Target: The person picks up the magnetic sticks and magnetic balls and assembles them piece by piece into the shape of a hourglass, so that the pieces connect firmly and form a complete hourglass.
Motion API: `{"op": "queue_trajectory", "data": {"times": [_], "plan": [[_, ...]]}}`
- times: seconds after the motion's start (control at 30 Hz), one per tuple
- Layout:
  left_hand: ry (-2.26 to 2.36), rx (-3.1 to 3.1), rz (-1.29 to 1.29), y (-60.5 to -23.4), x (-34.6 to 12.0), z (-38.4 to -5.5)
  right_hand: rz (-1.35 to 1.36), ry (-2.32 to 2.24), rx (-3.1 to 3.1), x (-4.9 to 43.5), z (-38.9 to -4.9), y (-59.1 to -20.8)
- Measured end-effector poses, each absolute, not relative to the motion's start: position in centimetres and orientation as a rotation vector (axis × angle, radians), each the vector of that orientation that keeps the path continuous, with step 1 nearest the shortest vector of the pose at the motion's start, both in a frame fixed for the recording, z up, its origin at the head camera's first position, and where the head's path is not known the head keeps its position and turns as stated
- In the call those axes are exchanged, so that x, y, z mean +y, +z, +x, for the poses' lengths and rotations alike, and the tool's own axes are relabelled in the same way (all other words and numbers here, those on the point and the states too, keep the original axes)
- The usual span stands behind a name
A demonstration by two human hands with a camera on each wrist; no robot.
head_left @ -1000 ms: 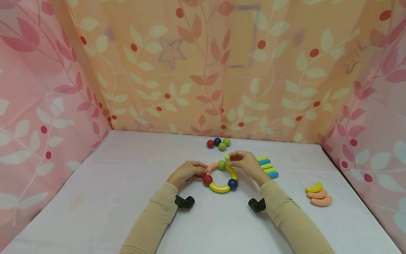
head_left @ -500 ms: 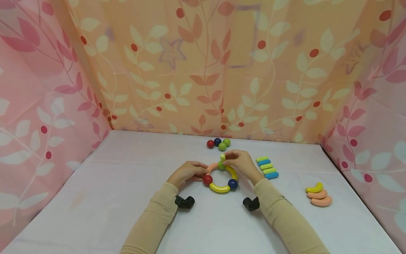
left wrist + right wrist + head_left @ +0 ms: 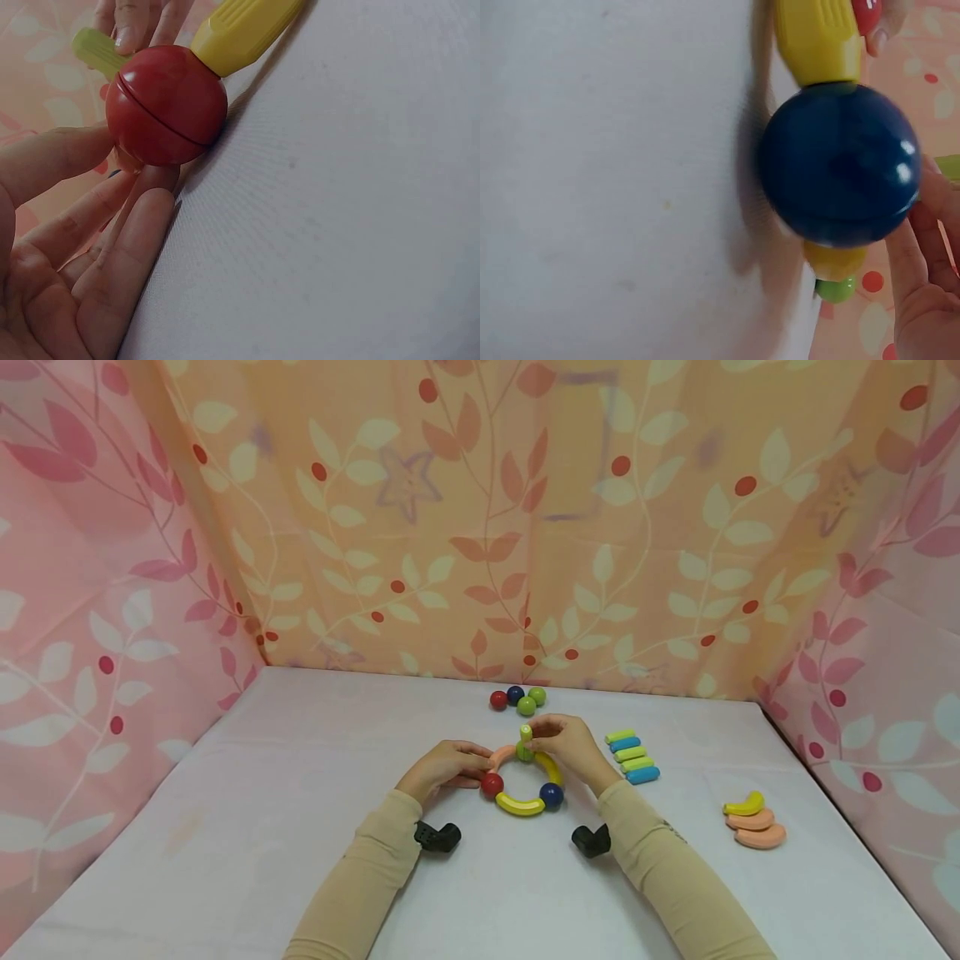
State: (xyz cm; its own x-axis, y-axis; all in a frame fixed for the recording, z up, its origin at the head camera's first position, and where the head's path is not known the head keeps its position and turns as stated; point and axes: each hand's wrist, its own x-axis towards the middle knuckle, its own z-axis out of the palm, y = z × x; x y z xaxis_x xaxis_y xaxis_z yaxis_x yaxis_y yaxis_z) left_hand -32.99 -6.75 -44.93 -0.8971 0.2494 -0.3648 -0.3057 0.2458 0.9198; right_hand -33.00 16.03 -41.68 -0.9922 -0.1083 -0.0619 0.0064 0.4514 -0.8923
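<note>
In the head view a ring of balls and curved rods lies on the table: a red ball [image 3: 492, 785], a blue ball [image 3: 551, 795], a green ball [image 3: 525, 751], two yellow curved rods [image 3: 521, 807] and one orange curved rod [image 3: 501, 755]. My left hand [image 3: 446, 768] holds the ring at the orange rod, close beside the red ball. A short light-green rod [image 3: 526, 732] stands upright on the green ball, pinched by my right hand [image 3: 570, 745]. The left wrist view shows the red ball [image 3: 169, 105] at my left fingers; the blue ball [image 3: 840, 165] fills the right wrist view's middle.
Several loose balls [image 3: 527, 706] sit behind the ring, near the back curtain. To the right of my right hand lie several straight green and blue rods [image 3: 632, 754]. Farther right are spare curved rods [image 3: 760, 836], orange and yellow. Patterned curtains border the white table [image 3: 262, 860].
My right hand has moved left with the light-green rod, from beside the green ball to on top of it. The left hand and the ring have stayed put.
</note>
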Motion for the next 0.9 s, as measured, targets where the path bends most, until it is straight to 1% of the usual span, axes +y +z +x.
{"op": "queue_trajectory", "data": {"times": [0.3,0.53,0.9], "plan": [[1.684,2.093,-0.038,-44.9,-6.5,-32.9,-0.082,-1.561,2.605,17.1,-32.6,-41.4],[1.675,2.101,-0.038,-45.0,-6.6,-33.0,-0.032,-1.517,2.686,20.9,-32.1,-41.1],[1.675,2.104,-0.061,-45.3,-6.8,-33.1,0.041,-1.423,2.773,26.2,-30.3,-40.6]]}}
